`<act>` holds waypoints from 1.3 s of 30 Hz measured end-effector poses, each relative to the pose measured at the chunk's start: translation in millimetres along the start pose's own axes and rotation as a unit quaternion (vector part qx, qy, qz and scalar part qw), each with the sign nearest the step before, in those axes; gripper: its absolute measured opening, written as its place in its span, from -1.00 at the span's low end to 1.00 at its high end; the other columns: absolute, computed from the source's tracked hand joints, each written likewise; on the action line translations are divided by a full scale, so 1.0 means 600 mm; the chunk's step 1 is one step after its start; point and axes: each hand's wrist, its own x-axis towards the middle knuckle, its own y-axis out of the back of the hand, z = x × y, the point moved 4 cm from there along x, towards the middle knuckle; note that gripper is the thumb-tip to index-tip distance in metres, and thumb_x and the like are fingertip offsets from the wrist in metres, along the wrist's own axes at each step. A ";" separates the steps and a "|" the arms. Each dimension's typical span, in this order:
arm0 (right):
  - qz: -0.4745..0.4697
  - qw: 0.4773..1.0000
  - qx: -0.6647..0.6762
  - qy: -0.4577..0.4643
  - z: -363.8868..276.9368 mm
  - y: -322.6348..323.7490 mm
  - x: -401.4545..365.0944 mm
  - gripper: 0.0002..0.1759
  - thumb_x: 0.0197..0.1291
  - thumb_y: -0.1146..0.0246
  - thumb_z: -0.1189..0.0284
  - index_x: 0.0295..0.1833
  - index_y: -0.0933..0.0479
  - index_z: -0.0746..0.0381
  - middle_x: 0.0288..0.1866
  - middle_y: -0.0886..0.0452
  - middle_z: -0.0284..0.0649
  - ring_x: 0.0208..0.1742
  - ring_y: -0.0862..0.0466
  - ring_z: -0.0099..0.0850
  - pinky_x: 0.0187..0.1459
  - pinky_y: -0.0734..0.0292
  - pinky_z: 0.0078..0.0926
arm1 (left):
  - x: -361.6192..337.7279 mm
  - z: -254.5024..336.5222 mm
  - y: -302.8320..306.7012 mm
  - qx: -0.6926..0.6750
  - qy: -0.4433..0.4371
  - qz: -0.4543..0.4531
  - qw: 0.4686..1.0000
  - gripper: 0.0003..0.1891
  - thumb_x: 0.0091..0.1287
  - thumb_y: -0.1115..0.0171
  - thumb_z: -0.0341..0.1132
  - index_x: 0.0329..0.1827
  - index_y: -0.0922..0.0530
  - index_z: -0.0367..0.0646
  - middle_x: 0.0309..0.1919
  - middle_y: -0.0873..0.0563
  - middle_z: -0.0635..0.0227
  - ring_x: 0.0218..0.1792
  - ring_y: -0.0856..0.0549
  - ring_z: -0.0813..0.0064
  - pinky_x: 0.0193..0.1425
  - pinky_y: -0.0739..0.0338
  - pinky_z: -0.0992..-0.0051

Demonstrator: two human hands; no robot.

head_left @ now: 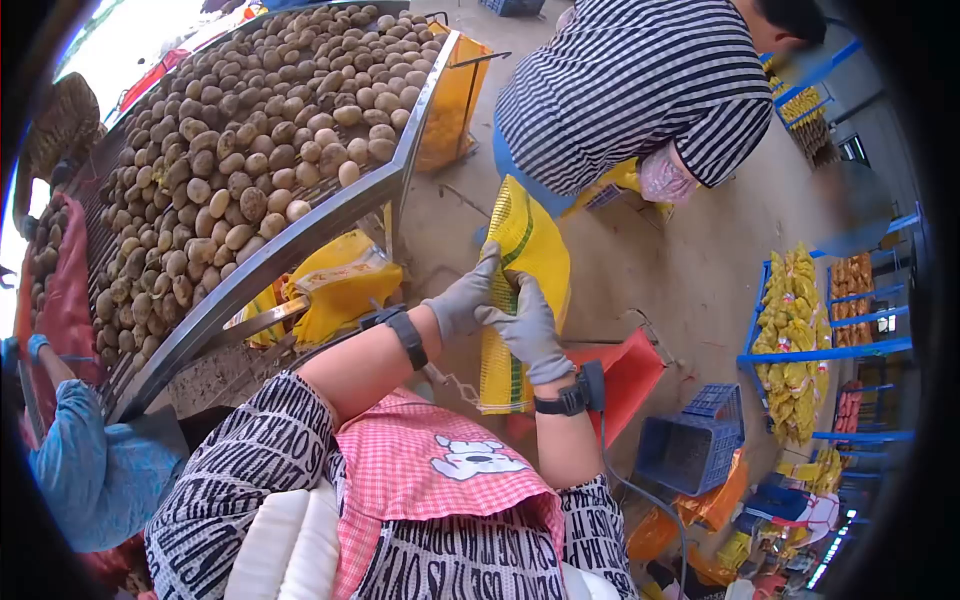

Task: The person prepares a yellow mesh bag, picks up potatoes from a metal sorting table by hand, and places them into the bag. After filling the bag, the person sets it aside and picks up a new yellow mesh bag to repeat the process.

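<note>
A yellow mesh bag point(540, 245) with green stripes hangs in front of me, its lower part reaching down below my wrists. My left hand point(468, 295), in a grey glove, is closed on the bag's left edge, fingers pointing up. Close beside it on the right, my right hand point(528, 325), also gloved in grey, grips the same bag with bent fingers. The two hands nearly touch. Under and behind my right wrist is a red chute-like tray point(625, 385).
Potatoes cover a metal-framed sorting table point(285, 245) at the left. A person in a striped shirt point(640, 90) bends over ahead. A blue crate point(690, 450) stands at the lower right, near a rack of yellow bags point(790, 340). Another person's blue sleeve point(85, 470) shows at the left.
</note>
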 end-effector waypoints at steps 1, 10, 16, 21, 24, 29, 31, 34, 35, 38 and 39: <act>0.004 1.000 0.000 -0.012 0.013 -0.012 0.020 -0.21 0.12 -0.54 0.29 0.36 -0.34 0.41 0.22 -0.55 -0.10 0.24 -0.55 -0.32 0.30 -0.43 -0.38 | 0.009 0.016 0.020 -0.002 0.012 0.001 1.000 -0.39 0.50 0.03 0.28 0.32 -0.49 0.01 -0.04 -0.74 0.38 -0.19 -0.73 0.44 -0.06 -0.65 0.40; 0.039 0.926 0.340 -0.157 0.031 -0.046 0.107 -0.73 0.35 -0.28 0.55 0.14 -0.58 0.32 -0.03 -0.68 -0.34 0.00 -0.60 -0.61 0.10 -0.52 -0.61 | 0.045 0.101 0.102 0.031 -0.002 0.034 0.999 -0.29 0.48 0.07 0.33 0.41 -0.44 -0.06 0.14 -0.69 0.34 0.09 -0.65 0.38 0.22 -0.55 0.31; 0.251 0.845 0.431 -0.194 0.112 -0.034 0.100 -0.87 0.31 -0.15 0.63 -0.12 -0.57 0.21 -0.19 -0.58 -0.47 -0.15 -0.54 -0.67 -0.01 -0.50 -0.68 | 0.016 0.182 0.287 0.132 0.063 0.159 0.976 -0.39 0.47 -0.14 0.16 0.30 -0.53 -0.20 0.15 -0.69 0.18 0.09 -0.66 0.31 0.28 -0.51 0.29; 0.085 0.916 0.335 -0.205 0.088 -0.044 0.109 -0.85 0.30 -0.10 0.64 -0.13 -0.57 0.25 -0.20 -0.57 -0.44 -0.15 -0.54 -0.64 0.01 -0.48 -0.66 | -0.020 0.248 0.281 0.781 -0.166 0.317 0.512 -0.24 0.15 -0.48 -0.05 0.37 -0.43 -0.20 0.40 -0.45 0.05 0.38 -0.45 0.00 0.43 -0.31 0.05; -0.129 0.936 0.211 -0.250 0.041 -0.050 0.125 -0.77 0.30 -0.10 0.61 -0.01 -0.61 0.36 -0.08 -0.70 -0.30 -0.08 -0.62 -0.50 0.05 -0.50 -0.56 | -0.012 0.275 0.152 0.757 -0.466 0.126 0.440 -0.28 0.10 -0.41 -0.17 0.39 -0.42 -0.09 0.43 -0.38 0.08 0.41 -0.40 -0.03 0.48 -0.25 0.00; -0.202 0.941 0.149 -0.227 0.033 -0.121 0.108 -0.77 0.31 -0.17 0.47 -0.02 -0.65 0.32 -0.14 -0.75 -0.10 -0.11 -0.69 -0.34 0.03 -0.55 -0.42 | -0.002 0.261 0.102 0.848 -0.443 -0.099 0.274 -0.50 0.17 -0.23 -0.32 0.25 -0.56 0.12 0.32 -0.51 0.16 0.41 -0.44 0.14 0.55 -0.14 -0.09; -0.320 0.911 0.038 -0.260 0.002 -0.101 0.116 -0.66 0.31 -0.24 0.36 0.09 -0.61 0.35 0.02 -0.73 -0.07 0.01 -0.70 -0.26 0.07 -0.55 -0.40 | 0.041 0.230 0.145 0.905 -0.221 -0.256 0.258 -0.68 0.17 -0.22 -0.31 0.02 -0.67 0.06 0.18 -0.67 0.19 0.32 -0.54 0.18 0.59 -0.10 -0.01; -0.234 0.927 -0.062 -0.286 0.032 -0.122 0.100 -0.54 0.23 -0.32 0.24 0.13 -0.59 0.32 -0.05 -0.71 -0.06 -0.05 -0.70 -0.14 0.07 -0.56 -0.32 | 0.023 0.216 0.229 0.938 0.079 -0.154 0.299 -0.78 0.19 -0.30 -0.17 -0.19 -0.69 -0.05 -0.17 -0.79 0.15 0.03 -0.72 0.08 0.31 -0.45 0.18; -0.224 0.928 -0.051 -0.292 0.030 -0.131 0.096 -0.54 0.23 -0.32 0.24 0.13 -0.59 0.32 -0.05 -0.71 -0.06 -0.05 -0.70 -0.14 0.07 -0.56 -0.32 | 0.012 0.220 0.243 0.924 0.112 -0.104 0.351 -0.73 0.19 -0.32 -0.13 -0.16 -0.68 -0.08 -0.21 -0.79 0.11 -0.05 -0.75 0.04 0.18 -0.55 0.22; -0.084 0.971 -0.118 -0.192 -0.002 -0.123 0.097 -0.49 0.18 -0.32 0.23 0.18 -0.54 0.30 -0.03 -0.69 -0.08 0.00 -0.67 -0.07 0.10 -0.53 -0.23 | -0.006 0.209 0.229 0.910 0.119 -0.053 0.394 -0.70 0.11 -0.36 -0.22 -0.13 -0.65 -0.16 -0.24 -0.78 0.07 -0.10 -0.74 0.02 0.00 -0.60 0.17; -0.034 0.978 -0.161 -0.131 -0.016 -0.132 0.095 -0.47 0.19 -0.30 0.23 0.22 -0.51 0.26 0.03 -0.66 -0.10 0.07 -0.65 -0.11 0.14 -0.49 -0.21 | -0.012 0.203 0.232 0.911 0.132 -0.063 0.385 -0.70 0.11 -0.36 -0.22 -0.13 -0.65 -0.16 -0.24 -0.78 0.07 -0.10 -0.74 0.02 0.00 -0.60 0.17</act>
